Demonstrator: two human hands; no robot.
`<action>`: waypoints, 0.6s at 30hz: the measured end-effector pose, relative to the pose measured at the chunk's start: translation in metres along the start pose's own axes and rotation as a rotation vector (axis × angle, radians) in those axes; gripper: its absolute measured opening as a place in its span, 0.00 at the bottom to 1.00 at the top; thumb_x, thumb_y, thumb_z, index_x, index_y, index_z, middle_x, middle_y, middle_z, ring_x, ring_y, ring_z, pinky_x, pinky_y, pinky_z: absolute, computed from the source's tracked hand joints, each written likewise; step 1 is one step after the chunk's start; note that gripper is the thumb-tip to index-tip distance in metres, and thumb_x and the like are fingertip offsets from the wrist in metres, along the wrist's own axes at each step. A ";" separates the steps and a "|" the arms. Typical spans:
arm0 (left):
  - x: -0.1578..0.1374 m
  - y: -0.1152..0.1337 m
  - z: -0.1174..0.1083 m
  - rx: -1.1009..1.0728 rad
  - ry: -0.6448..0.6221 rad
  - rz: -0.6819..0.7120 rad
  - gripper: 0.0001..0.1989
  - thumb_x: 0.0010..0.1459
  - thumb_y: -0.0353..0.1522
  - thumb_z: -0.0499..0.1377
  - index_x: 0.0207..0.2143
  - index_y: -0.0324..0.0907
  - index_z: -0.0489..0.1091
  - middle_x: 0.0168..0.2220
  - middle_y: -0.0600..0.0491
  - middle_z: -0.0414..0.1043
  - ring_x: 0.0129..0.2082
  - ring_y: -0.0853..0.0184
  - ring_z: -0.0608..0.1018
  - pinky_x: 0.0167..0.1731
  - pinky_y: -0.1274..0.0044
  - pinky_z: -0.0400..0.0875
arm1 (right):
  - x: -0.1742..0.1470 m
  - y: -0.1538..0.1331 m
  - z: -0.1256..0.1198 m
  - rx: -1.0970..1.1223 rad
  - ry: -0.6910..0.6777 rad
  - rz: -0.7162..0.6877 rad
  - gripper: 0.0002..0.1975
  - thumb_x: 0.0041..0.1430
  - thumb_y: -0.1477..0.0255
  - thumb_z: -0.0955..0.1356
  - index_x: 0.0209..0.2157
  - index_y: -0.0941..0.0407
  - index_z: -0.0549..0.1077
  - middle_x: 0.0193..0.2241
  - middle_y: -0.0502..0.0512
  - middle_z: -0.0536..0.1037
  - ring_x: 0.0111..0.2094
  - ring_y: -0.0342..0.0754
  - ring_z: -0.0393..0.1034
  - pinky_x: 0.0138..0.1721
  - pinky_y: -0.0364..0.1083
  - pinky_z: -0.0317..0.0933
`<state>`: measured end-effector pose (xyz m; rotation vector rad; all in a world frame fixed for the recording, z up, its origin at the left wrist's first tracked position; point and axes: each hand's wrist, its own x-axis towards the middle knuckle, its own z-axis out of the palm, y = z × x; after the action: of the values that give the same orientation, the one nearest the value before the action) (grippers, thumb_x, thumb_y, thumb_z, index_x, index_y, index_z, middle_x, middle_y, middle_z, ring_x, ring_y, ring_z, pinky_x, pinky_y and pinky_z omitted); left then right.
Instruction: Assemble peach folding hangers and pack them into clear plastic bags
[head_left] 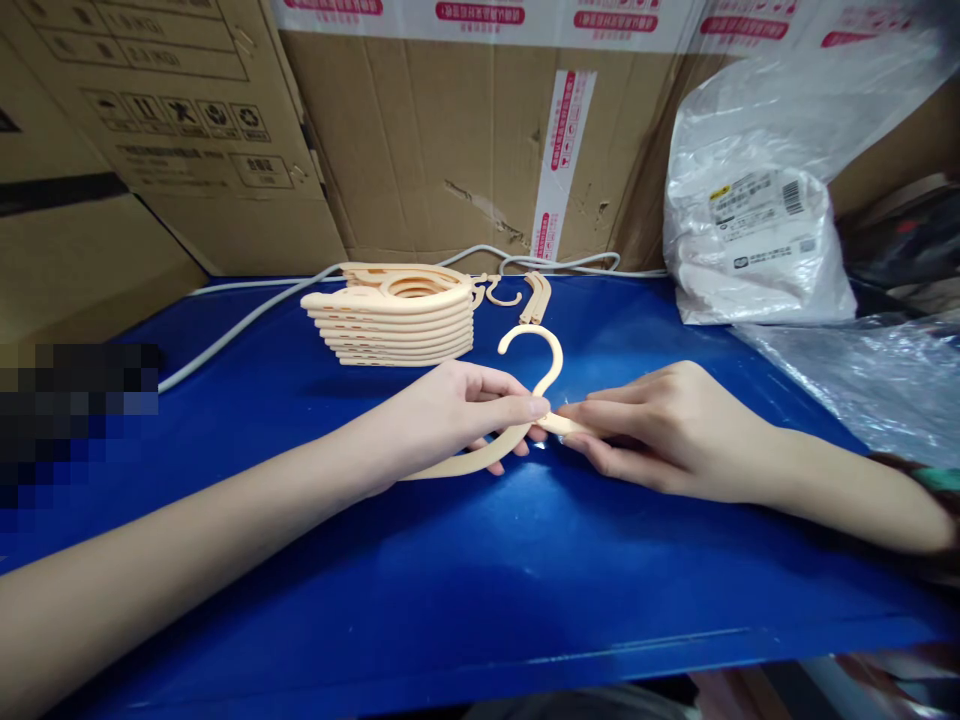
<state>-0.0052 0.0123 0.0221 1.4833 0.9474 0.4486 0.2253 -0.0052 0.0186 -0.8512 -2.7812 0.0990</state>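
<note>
A cream plastic clothes hanger (556,362) is held low over the blue table, its hook pointing up and curling to the left. My left hand (457,405) pinches it just below the hook, thumb on top. One curved arm of the hanger runs left beneath that hand and is partly hidden by it. On the other side, my right hand (671,430) is closed on the hanger's right arm, which its fingers mostly cover. Behind my left hand, a stack of matching cream hanger pieces (401,330) lies on the table.
Near the back of the blue table (480,580) are loose cream hooks (505,299) and short curved strips (535,298). A grey cable (247,335) runs along the back and left. Cardboard boxes (420,150) wall off the rear. A white plastic bag (757,220) stands back right, beside clear film (832,380).
</note>
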 end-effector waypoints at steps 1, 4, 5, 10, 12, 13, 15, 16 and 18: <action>0.000 0.000 0.000 0.013 0.003 0.000 0.13 0.57 0.41 0.63 0.33 0.39 0.77 0.32 0.52 0.78 0.30 0.70 0.77 0.28 0.82 0.73 | 0.000 -0.001 0.000 -0.007 0.005 -0.005 0.14 0.70 0.68 0.61 0.44 0.56 0.77 0.36 0.54 0.83 0.29 0.44 0.76 0.29 0.41 0.60; 0.000 0.001 0.002 0.021 0.037 -0.019 0.15 0.52 0.43 0.66 0.29 0.38 0.75 0.30 0.52 0.77 0.27 0.72 0.75 0.26 0.82 0.71 | 0.000 -0.003 0.000 -0.027 0.027 -0.025 0.14 0.69 0.68 0.61 0.45 0.55 0.76 0.33 0.52 0.82 0.26 0.43 0.74 0.28 0.42 0.59; 0.000 0.001 0.002 0.012 0.044 -0.028 0.15 0.51 0.42 0.68 0.28 0.38 0.75 0.30 0.52 0.77 0.26 0.72 0.74 0.25 0.83 0.71 | 0.000 -0.003 -0.001 -0.032 0.033 -0.030 0.14 0.69 0.69 0.61 0.46 0.55 0.76 0.33 0.51 0.82 0.26 0.42 0.74 0.27 0.42 0.58; 0.000 0.002 0.003 -0.030 0.024 -0.032 0.14 0.46 0.39 0.70 0.25 0.37 0.74 0.25 0.55 0.74 0.22 0.74 0.72 0.22 0.83 0.68 | 0.001 -0.003 -0.001 -0.052 0.030 -0.044 0.12 0.69 0.69 0.62 0.43 0.55 0.76 0.32 0.51 0.82 0.26 0.42 0.73 0.28 0.42 0.58; 0.000 0.002 0.003 -0.032 0.016 -0.027 0.15 0.46 0.40 0.70 0.25 0.38 0.74 0.24 0.55 0.74 0.22 0.74 0.72 0.22 0.83 0.68 | 0.001 -0.003 -0.001 -0.066 0.018 -0.051 0.14 0.69 0.68 0.61 0.43 0.56 0.77 0.30 0.51 0.81 0.25 0.42 0.72 0.27 0.43 0.57; 0.000 0.002 0.003 -0.031 0.008 -0.027 0.15 0.47 0.40 0.70 0.26 0.38 0.74 0.25 0.55 0.74 0.22 0.74 0.72 0.22 0.83 0.68 | 0.001 -0.002 -0.001 -0.075 0.014 -0.053 0.15 0.70 0.67 0.60 0.43 0.56 0.77 0.29 0.52 0.80 0.24 0.42 0.72 0.27 0.43 0.57; 0.000 0.001 0.002 -0.030 -0.013 -0.024 0.15 0.50 0.42 0.68 0.27 0.38 0.76 0.27 0.55 0.75 0.22 0.74 0.72 0.21 0.83 0.68 | 0.001 -0.002 -0.002 -0.094 0.021 -0.055 0.17 0.71 0.66 0.59 0.43 0.57 0.78 0.28 0.53 0.80 0.25 0.43 0.73 0.27 0.43 0.58; 0.000 0.000 0.000 -0.034 -0.025 -0.023 0.15 0.51 0.42 0.68 0.28 0.38 0.76 0.28 0.54 0.76 0.22 0.74 0.72 0.21 0.83 0.68 | 0.001 -0.002 -0.002 -0.100 0.033 -0.056 0.17 0.71 0.66 0.59 0.43 0.57 0.78 0.30 0.53 0.81 0.26 0.43 0.74 0.27 0.43 0.59; 0.000 -0.001 -0.002 -0.060 -0.041 -0.023 0.14 0.52 0.43 0.67 0.30 0.40 0.77 0.31 0.53 0.78 0.25 0.73 0.74 0.23 0.84 0.70 | 0.001 -0.002 -0.002 -0.103 0.066 -0.067 0.16 0.71 0.67 0.60 0.46 0.56 0.77 0.34 0.54 0.82 0.29 0.44 0.76 0.29 0.42 0.60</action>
<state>-0.0072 0.0140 0.0211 1.4207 0.9101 0.4254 0.2241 -0.0062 0.0209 -0.7686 -2.7700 -0.0824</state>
